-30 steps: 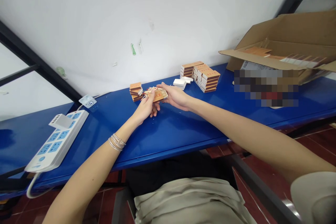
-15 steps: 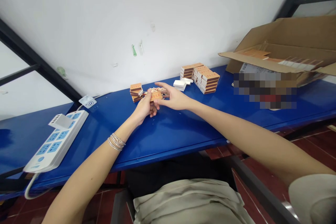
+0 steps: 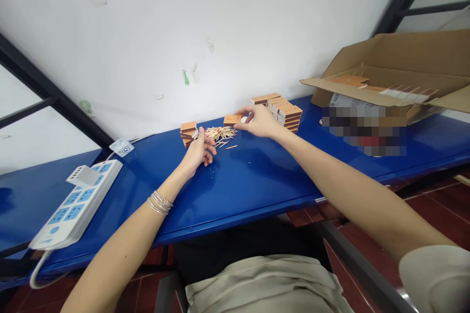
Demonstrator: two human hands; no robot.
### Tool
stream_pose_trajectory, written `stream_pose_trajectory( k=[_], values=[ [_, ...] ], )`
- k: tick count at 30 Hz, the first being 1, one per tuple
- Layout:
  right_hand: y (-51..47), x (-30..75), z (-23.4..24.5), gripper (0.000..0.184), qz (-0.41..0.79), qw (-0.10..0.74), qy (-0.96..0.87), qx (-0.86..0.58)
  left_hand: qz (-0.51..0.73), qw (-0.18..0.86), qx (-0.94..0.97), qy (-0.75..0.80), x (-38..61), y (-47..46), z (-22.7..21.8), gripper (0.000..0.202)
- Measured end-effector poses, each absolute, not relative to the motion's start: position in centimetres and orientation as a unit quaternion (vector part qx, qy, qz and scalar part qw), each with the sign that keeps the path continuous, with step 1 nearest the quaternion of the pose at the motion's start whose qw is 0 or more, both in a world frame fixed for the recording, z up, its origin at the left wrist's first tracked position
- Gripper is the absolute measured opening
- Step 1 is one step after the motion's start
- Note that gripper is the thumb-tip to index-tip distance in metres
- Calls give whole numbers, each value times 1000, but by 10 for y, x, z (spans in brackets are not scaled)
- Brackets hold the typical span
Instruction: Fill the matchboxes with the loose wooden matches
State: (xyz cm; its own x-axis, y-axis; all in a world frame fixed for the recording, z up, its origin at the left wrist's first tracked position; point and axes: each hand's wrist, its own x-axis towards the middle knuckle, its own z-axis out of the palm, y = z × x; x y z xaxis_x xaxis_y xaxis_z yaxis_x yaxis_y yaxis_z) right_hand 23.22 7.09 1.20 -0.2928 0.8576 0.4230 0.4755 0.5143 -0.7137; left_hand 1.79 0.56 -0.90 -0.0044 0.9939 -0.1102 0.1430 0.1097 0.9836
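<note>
My right hand (image 3: 260, 121) reaches over the back of the blue table, its thumb and fingertips at the right end of an orange matchbox (image 3: 231, 120). Part of a white piece (image 3: 244, 119) shows between those fingers; the hand covers the rest. Loose wooden matches (image 3: 220, 132) with red tips lie heaped in front of the matchbox. On the left, my left hand (image 3: 199, 151) holds nothing, its fingers loosely curled and apart. It hovers by a small stack of matchboxes (image 3: 188, 127) and the left edge of the heap.
Taller matchbox stacks (image 3: 288, 110) stand against the wall behind my right hand. An open cardboard box (image 3: 352, 85) sits at the far right, with more orange and white pieces inside. A white power strip (image 3: 77, 205) lies on the left side of the blue table (image 3: 235, 186).
The matchbox has gone from between both hands to the back of the match heap with my right hand. My left hand has let go of it, and the matches are uncovered.
</note>
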Motion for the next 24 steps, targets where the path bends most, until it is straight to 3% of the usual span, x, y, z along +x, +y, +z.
stream_pose_trajectory(
  k=[8, 14, 20, 24],
  values=[
    [83, 253, 19, 43, 189, 390, -763, -479, 403, 456, 560, 562, 23, 2, -10, 64],
    [109, 298, 25, 38, 37, 446, -701, -556, 387, 398, 624, 549, 19, 0, -17, 51],
    [121, 310, 22, 34, -29, 484, -662, -572, 302, 70, 833, 458, 44, 6, -11, 30],
    [120, 308, 23, 34, -34, 493, -659, -567, 204, -87, 876, 428, 92, 40, 3, 55]
  ],
)
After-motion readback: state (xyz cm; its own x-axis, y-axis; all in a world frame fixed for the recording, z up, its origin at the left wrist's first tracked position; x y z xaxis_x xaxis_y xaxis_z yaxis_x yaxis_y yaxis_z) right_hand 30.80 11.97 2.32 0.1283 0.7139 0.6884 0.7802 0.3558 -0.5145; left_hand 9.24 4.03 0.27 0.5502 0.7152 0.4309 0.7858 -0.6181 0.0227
